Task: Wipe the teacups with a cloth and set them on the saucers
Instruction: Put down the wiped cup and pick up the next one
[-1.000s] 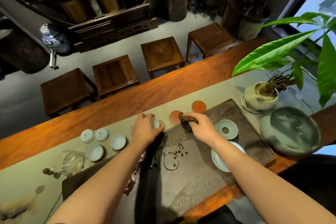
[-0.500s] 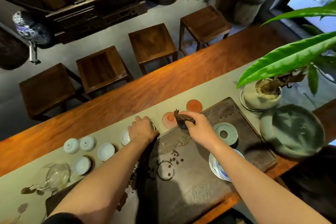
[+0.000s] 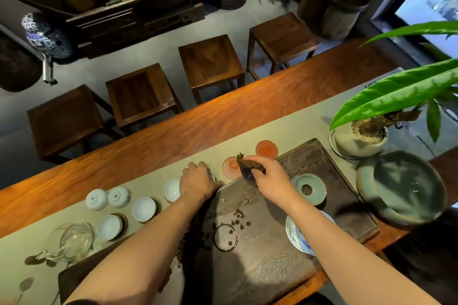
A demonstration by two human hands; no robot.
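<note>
My left hand (image 3: 198,181) grips a pale teacup (image 3: 212,176) from above on the green runner; only the cup's rim shows past my fingers. Just right of it lies a bare red saucer (image 3: 230,168), with a second red saucer (image 3: 266,149) farther right. My right hand (image 3: 270,181) pinches a dark folded cloth (image 3: 249,168) over the near edge of the first red saucer. To the left, three pale teacups (image 3: 172,190) (image 3: 144,209) (image 3: 109,227) stand upright on dark saucers. Two more cups (image 3: 96,199) (image 3: 120,196) sit upside down.
A dark carved tea tray (image 3: 322,156) holds a celadon ring dish (image 3: 309,188), a blue-and-white bowl (image 3: 304,233) and wet spots. A large celadon basin (image 3: 401,188) and a potted plant (image 3: 359,138) stand at the right. At the left sits a glass pitcher (image 3: 71,242). Several wooden stools stand beyond the table.
My left hand has lowered the teacup to the runner and now covers it from above. My right hand with the cloth has drawn slightly right, away from the cup. The view tilted.
</note>
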